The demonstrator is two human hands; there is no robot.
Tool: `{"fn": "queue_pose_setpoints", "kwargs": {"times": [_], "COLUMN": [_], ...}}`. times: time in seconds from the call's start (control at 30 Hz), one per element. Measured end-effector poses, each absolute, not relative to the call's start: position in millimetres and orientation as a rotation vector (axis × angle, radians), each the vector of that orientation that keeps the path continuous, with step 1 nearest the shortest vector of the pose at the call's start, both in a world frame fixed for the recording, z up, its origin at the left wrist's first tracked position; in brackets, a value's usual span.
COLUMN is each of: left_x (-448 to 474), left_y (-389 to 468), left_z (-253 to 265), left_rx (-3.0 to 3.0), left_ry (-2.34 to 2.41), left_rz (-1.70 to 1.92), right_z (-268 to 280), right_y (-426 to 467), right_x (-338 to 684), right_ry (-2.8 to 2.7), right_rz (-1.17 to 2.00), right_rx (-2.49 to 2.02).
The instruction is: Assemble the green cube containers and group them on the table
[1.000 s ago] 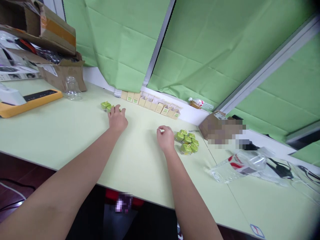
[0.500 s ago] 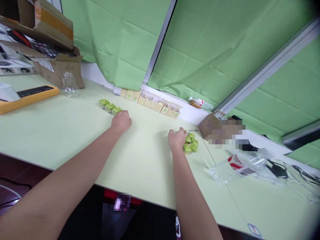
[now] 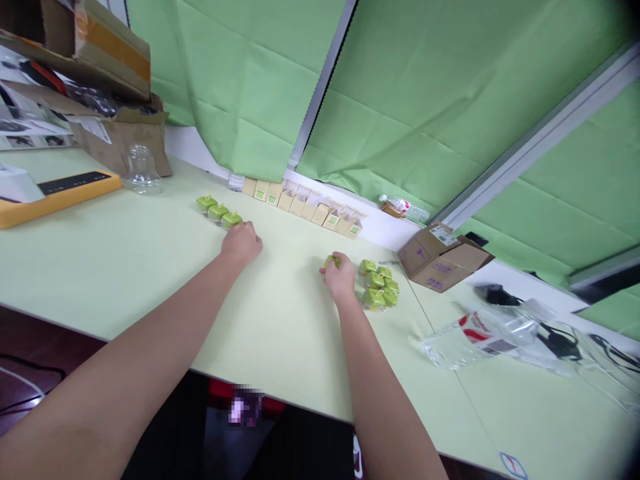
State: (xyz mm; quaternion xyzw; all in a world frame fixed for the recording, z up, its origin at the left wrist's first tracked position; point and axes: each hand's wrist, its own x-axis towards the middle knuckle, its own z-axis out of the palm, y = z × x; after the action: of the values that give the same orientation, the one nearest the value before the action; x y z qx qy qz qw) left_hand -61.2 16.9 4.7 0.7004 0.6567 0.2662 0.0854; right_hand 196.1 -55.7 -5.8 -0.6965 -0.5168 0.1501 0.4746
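Between the thumb and fingers of my right hand (image 3: 341, 277) is a small green-lidded box (image 3: 332, 261), just left of a cluster of several like it. The cluster boxes (image 3: 374, 297) have clear lower parts and pale loops on top. My left hand (image 3: 243, 243) is closed at the right end of a row of three such green-lidded boxes (image 3: 218, 212). Its fingertips face away, so whatever they hold is hidden.
Small beige cartons (image 3: 299, 203) line the table's back edge. A clear jar (image 3: 143, 170) and a yellow-and-black device (image 3: 65, 190) stand left. To the right are a cardboard box (image 3: 435, 260), a large plastic bottle (image 3: 465, 337) and cables (image 3: 560, 343).
My right hand has moved left, away from the cluster, with one green-lidded box in its fingers. My left hand stays by the row.
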Motion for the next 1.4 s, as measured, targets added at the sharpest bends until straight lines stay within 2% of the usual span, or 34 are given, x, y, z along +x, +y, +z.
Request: {"fn": "queue_pose_setpoints", "kwargs": {"times": [0.07, 0.13, 0.2, 0.3, 0.43, 0.53, 0.77, 0.97, 1.07, 1.2, 1.3, 1.4], "left_x": [-54.4, -42.2, -27.3, -8.9, -2.2, -4.1, -10.3, -20.2, -21.9, -18.6, -12.5, -5.2], "left_y": [11.2, 0.5, -12.5, -26.5, -25.9, -21.0, -14.2, -1.2, -4.5, -22.8, -36.3, -41.3], "left_z": [2.8, 0.1, -2.6, -4.9, -6.0, -6.7, -8.8, -12.8, -7.0, 7.3, 13.4, 12.3], "left_rx": [2.186, 2.286, 2.259, 2.148, 2.105, 2.096, 2.118, 2.196, 2.263, 2.421, 2.447, 2.436], "left_ry": [1.771, 1.373, 0.922, 0.644, 0.727, 0.762, 0.887, 1.220, 1.301, 1.067, 0.966, 1.062], "left_rz": [0.858, 0.929, 0.922, 0.889, 0.913, 0.913, 0.981, 0.975, 1.062, 1.250, 1.131, 1.041], "right_z": [-4.0, -1.3, 1.6, 4.7, 5.3, 3.9, 13.0, 17.7, 14.4, 11.6, 10.6, 8.6], "right_y": [-58.9, -62.9, -66.6, -69.7, -69.0, -66.0, -65.3, -63.3, -63.1, -66.2, -68.3, -67.8], "right_x": [183.2, 172.6, 166.1, 163.3, 165.1, 163.1, 159.0, 165.9, 164.7, 161.2, 159.3, 159.5], "right_ry": [-1.340, -1.441, -1.499, -1.511, -1.499, -1.495, -0.891, -0.493, -0.587, -0.790, -0.893, -0.933], "right_rz": [0.555, 0.634, 0.647, 0.603, 0.455, 0.466, 1.005, 1.246, 1.293, 1.357, 1.412, 1.408], "right_rx": [-1.605, -1.506, -1.419, -1.359, -1.443, -1.429, -1.135, -1.119, -1.087, -1.114, -1.069, -1.070]}}
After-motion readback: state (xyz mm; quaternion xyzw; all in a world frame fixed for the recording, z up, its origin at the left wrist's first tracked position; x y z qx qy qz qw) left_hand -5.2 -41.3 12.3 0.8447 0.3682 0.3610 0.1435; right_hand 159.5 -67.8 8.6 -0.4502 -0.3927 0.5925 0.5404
